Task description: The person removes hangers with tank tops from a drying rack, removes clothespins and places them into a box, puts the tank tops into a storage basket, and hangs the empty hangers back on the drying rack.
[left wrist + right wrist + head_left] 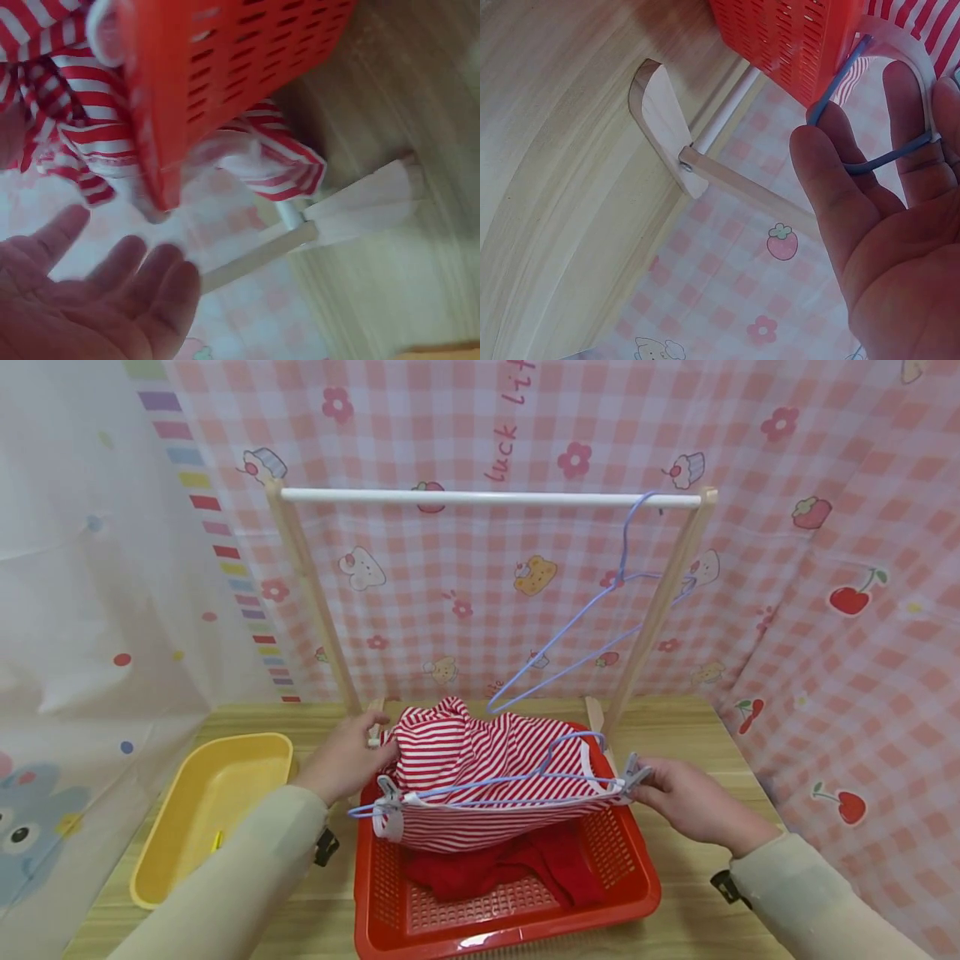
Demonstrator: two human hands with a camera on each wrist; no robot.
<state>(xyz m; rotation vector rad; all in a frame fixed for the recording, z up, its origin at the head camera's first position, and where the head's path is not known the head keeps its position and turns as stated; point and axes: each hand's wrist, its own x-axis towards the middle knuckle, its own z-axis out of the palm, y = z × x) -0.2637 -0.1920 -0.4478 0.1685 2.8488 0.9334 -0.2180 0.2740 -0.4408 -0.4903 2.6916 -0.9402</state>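
Striped shirt (480, 752), red and white, on a blue hanger (542, 772): it lies across the back half of a red basket (517, 937), with part of its cloth reaching beyond the basket's back rim, as the left wrist view shows. One grey clip (387, 792) sits near the left end of the hanger, a second clip (636, 772) at the right end, beside the white neckband. Left hand (347, 760): placed by the shirt's left side, its fingers extended and slightly spread; whether the thumb touches the cloth cannot be told. Right hand (686, 802): thumb and fingers pinch the second clip, and the right wrist view shows the hanger's blue end among the fingers. Dark red cloth (495, 868) lies on the basket floor, partly beneath the shirt. The basket rests on the middle of the worktop (712, 893); a yellow tray (198, 797) lies toward the left edge. Near the back edge stands a wooden rack (316, 597) with a white rod (487, 497), from whose right end a spare hanger (555, 641), also blue, hangs at a slant.
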